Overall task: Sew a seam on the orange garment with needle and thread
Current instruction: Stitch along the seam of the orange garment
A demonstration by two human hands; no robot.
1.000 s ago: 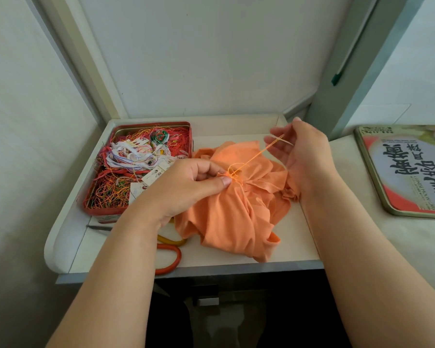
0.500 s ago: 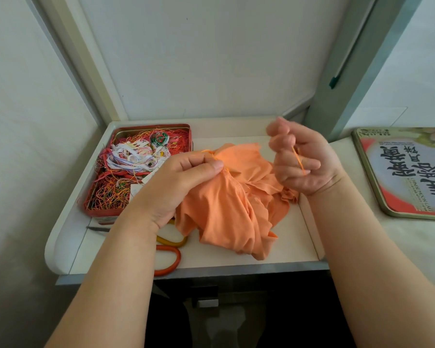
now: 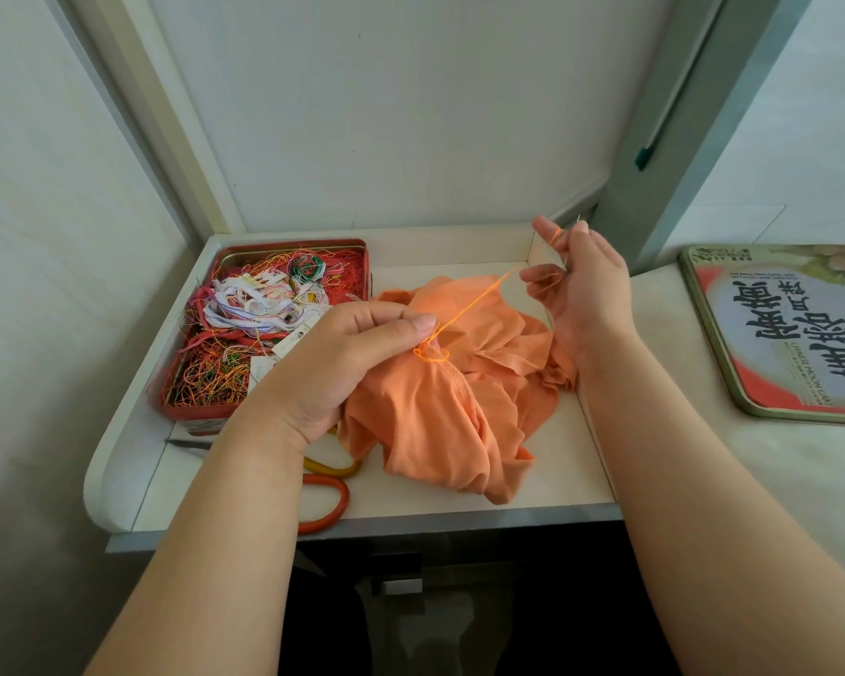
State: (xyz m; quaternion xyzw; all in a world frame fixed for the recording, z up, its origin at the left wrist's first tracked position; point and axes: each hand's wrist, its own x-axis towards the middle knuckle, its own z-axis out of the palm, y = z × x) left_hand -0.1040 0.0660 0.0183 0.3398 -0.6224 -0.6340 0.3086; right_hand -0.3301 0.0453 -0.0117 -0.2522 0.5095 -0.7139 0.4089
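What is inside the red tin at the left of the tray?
The red tin holds a heap of tangled threads in orange, red, green and white, plus small paper labels. Anything beneath the heap, including the tin's floor, is covered.

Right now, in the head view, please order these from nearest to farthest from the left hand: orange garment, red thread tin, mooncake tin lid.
1. Orange garment: gripped by the left hand.
2. Red thread tin: just left of it.
3. Mooncake tin lid: far right.
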